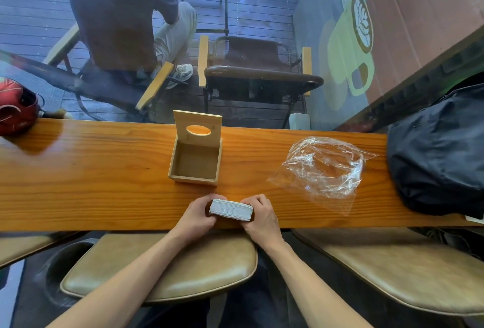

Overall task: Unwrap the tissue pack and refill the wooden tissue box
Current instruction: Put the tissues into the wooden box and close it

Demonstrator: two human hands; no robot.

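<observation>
Near the surface's (104,170) front edge, left hand (195,213) and right hand (262,219) clamp fingers on the tissue stack's (231,209) ends; wooden tissue box (195,160) stands open beyond; square the stack, then lower it level; plastic wrapper (324,170) lies right.

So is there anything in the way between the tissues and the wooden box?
Nothing visible. Both hands hold the tissue stack just in front of the wooden box, whose lid stands open. Bare counter lies between them. The plastic wrapper lies off to the right.
</observation>
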